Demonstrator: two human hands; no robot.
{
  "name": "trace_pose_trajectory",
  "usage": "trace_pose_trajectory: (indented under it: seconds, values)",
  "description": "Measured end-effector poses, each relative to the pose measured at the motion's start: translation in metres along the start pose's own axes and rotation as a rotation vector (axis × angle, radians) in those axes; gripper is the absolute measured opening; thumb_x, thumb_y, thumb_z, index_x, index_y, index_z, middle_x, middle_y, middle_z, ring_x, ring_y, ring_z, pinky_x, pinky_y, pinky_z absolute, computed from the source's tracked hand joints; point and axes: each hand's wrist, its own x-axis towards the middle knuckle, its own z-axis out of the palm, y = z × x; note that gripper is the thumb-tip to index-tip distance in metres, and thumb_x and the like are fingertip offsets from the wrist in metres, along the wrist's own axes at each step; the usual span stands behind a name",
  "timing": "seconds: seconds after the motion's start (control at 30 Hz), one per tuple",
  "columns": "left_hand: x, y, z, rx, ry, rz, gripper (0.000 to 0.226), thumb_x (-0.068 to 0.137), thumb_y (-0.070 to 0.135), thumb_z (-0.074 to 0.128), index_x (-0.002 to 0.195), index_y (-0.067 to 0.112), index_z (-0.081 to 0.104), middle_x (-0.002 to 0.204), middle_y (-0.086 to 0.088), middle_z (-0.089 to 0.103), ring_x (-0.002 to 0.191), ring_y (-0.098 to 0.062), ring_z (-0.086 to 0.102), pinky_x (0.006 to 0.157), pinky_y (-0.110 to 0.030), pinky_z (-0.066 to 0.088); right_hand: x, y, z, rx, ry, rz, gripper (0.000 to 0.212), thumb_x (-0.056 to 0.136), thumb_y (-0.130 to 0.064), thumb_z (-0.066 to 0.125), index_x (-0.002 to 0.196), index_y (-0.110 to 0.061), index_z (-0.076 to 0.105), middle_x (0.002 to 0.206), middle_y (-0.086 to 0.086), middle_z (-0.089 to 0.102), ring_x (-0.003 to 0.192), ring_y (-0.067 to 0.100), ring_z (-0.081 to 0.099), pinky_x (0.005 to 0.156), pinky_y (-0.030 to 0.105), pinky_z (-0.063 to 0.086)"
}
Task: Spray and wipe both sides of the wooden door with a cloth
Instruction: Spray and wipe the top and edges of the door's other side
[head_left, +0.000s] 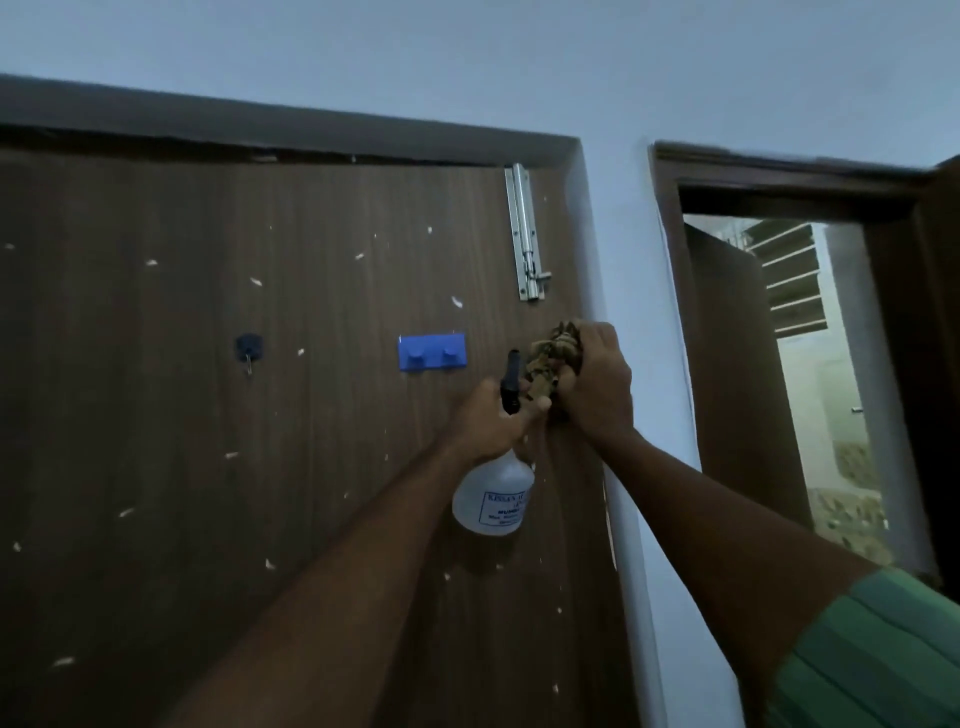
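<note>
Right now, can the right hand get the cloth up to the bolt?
Probably yes. The right hand grips the cloth against the door just below the bolt, and nothing lies between them.

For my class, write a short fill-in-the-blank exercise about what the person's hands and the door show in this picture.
1. The left hand grips the neck of a ____ bottle.
2. The right hand holds a bunched ____ against the wooden door.
3. The double hook fixed on the door is ____ in colour.
4. The metal bolt sits near the door's ____ edge.

Missing words: spray; cloth; blue; top
</note>
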Motion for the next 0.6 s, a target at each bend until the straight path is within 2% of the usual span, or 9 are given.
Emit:
trace_pose_trajectory:
  seconds: [0.03,0.1,0.2,0.33,0.43,0.5,0.57,0.6]
  values:
    - [0.006,0.006,-0.005,0.010,0.056,0.045,0.016,0.098,0.040,0.071,0.102,0.025,0.066,0.072,0.000,0.072,0.067,-0.009,0.070,0.070,-0.029,0.057,0.013,-0.004,0.000,0.001,0.033,-0.014,0.054,0.078,0.006,0.062,0.130,-0.009,0.060,0.124,0.013,0.051,0.106,0.030,0.059,0.087,0.034,0.051]
    - [0.013,0.020,-0.012,0.013,0.159,0.092,0.024,0.101,0.045,0.066,0.094,0.022,0.067,0.063,-0.002,0.071,0.055,-0.008,0.069,0.059,-0.027,0.054,0.032,-0.013,0.003,0.012,0.068,-0.022,0.058,0.078,0.008,0.060,0.131,-0.014,0.062,0.122,0.011,0.049,0.104,0.024,0.056,0.085,0.027,0.047]
    - [0.032,0.045,-0.018,0.024,0.243,-0.003,0.044,0.103,0.054,0.056,0.090,0.013,0.067,0.064,-0.002,0.072,0.051,-0.005,0.067,0.055,-0.021,0.052,0.060,-0.027,0.008,0.049,0.087,-0.027,0.061,0.079,0.011,0.054,0.133,-0.016,0.061,0.120,0.009,0.052,0.102,0.026,0.058,0.084,0.030,0.049]
    - [0.058,0.081,-0.022,-0.059,0.286,-0.106,0.044,0.103,0.056,0.057,0.088,0.016,0.066,0.064,0.000,0.067,0.051,-0.009,0.062,0.048,-0.021,0.048,0.081,-0.028,0.016,0.111,0.064,0.065,0.059,0.084,0.008,0.056,0.138,-0.015,0.052,0.129,0.009,0.059,0.107,0.029,0.061,0.085,0.033,0.046]
    - [0.076,0.100,-0.018,-0.138,0.277,-0.102,0.036,0.102,0.046,0.062,0.094,0.011,0.068,0.063,-0.002,0.063,0.046,-0.012,0.055,0.046,-0.020,0.049,0.083,-0.019,0.016,0.151,0.082,0.050,0.057,0.087,0.005,0.056,0.141,-0.011,0.049,0.132,0.011,0.058,0.111,0.027,0.060,0.087,0.030,0.045]
    - [0.088,0.108,-0.016,-0.202,0.174,-0.105,0.030,0.102,0.035,0.062,0.101,0.006,0.067,0.065,-0.006,0.061,0.046,-0.014,0.051,0.052,-0.028,0.049,0.081,-0.017,0.013,0.191,0.141,0.031,0.047,0.091,0.002,0.055,0.137,-0.007,0.051,0.129,0.011,0.056,0.108,0.024,0.058,0.085,0.025,0.043]
    - [0.100,0.116,-0.016,-0.259,0.057,-0.145,0.025,0.102,0.028,0.059,0.100,0.004,0.065,0.069,-0.008,0.057,0.046,-0.015,0.047,0.053,-0.030,0.045,0.087,-0.015,0.010,0.240,0.233,0.062,0.039,0.093,0.000,0.054,0.131,-0.005,0.053,0.124,0.011,0.054,0.101,0.020,0.056,0.078,0.013,0.039]
    - [0.105,0.118,-0.017,-0.261,0.052,-0.159,0.024,0.102,0.028,0.059,0.100,0.005,0.064,0.072,-0.008,0.056,0.046,-0.015,0.045,0.054,-0.030,0.044,0.092,-0.014,0.009,0.255,0.270,0.084,0.037,0.093,0.000,0.055,0.129,-0.005,0.054,0.123,0.010,0.053,0.100,0.018,0.055,0.076,0.006,0.037]
